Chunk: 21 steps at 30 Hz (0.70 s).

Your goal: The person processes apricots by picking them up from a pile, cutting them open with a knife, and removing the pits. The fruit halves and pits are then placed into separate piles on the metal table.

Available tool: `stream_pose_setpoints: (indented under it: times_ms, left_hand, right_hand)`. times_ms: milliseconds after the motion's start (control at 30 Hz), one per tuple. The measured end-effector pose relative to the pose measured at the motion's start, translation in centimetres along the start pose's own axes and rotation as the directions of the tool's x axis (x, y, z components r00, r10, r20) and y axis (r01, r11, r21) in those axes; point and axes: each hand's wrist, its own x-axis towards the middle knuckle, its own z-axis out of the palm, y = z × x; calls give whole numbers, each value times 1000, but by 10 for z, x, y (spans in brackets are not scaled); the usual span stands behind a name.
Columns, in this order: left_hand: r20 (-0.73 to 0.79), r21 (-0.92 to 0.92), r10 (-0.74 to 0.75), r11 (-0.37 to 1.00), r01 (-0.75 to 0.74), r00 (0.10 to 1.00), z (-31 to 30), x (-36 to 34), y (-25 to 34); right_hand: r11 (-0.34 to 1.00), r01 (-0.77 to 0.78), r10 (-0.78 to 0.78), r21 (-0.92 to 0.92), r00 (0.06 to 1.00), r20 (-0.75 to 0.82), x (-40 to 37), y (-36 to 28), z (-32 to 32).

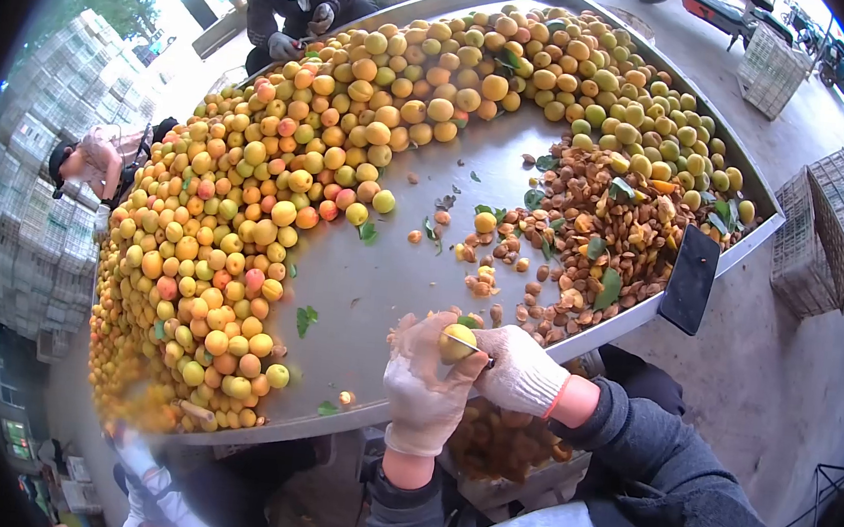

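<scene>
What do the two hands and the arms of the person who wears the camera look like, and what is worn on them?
The left hand and right hand both wear whitish gloves. The right one has a ribbed knit cuff with an orange-red edge. Both arms have long, dark grey sleeves, which end short of the gloves.

The table (370, 289) looks like smooth, dull-shining metal. At three o'clock, the phone (690, 280) is glossy; the crates (831, 234) beyond look like plastic.
</scene>
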Motion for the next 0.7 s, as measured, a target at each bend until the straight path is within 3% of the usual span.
stream_pose_setpoints:
  times_ms: [33, 67, 100, 233, 300, 333, 367, 400, 533, 600, 633, 667, 700]
  left_hand:
    - [0, -1, 1, 1000, -1, 1000, 3, 0, 2]
    - [22, -427, -225, 879, 212, 974, 7, -1, 7]
    - [137, -757, -408, 545, 361, 903, 10, -2, 9]
    - [245, -775, -417, 458, 436, 875, 15, -9, -5]
    - [170, -636, -344, 677, 370, 923, 9, -8, -2]
    - [169, -639, -346, 675, 370, 923, 5, -6, -1]
    - [98, -340, -205, 913, 226, 974, -1, -2, -1]
    - [86, 13, -41, 999, 40, 995, -5, 0, 0]
    - [92, 160, 9, 987, -23, 996, -9, 6, 2]
    - [28, -63, -33, 997, 35, 999, -8, 6, 1]
    - [22, -62, -37, 997, 38, 999, -4, 4, 3]
    - [32, -492, -221, 845, 208, 975, 2, 0, 6]
    - [120, -813, -372, 496, 306, 921, 5, -3, 6]
  right_hand:
    - [998, 23, -23, 59, 1000, -1, 1, 1, 0]
    - [998, 24, -24, 57, 1000, 0, 2, 0, 0]
    - [998, 36, -34, 48, 999, -32, 3, -2, 0]
    - [998, 53, -49, 37, 995, -89, 2, -7, -1]
    - [998, 63, -62, 9, 995, -74, -1, -6, -3]
    - [997, 73, -74, -16, 995, -62, -2, -6, -4]
    - [997, 71, -72, -19, 996, -60, -2, -4, -6]
    - [999, 5, -5, -35, 1000, 8, -1, -2, -9]
    - [994, -108, 109, -18, 989, 102, 1, -5, -13]
    - [992, -125, 125, -11, 986, 113, 1, -6, -9]
    - [999, -29, 29, -24, 999, 31, 0, -6, -5]
    - [997, 67, -69, -43, 996, -49, 0, -6, -3]
    - [997, 70, -72, -42, 996, -44, 1, -6, -2]
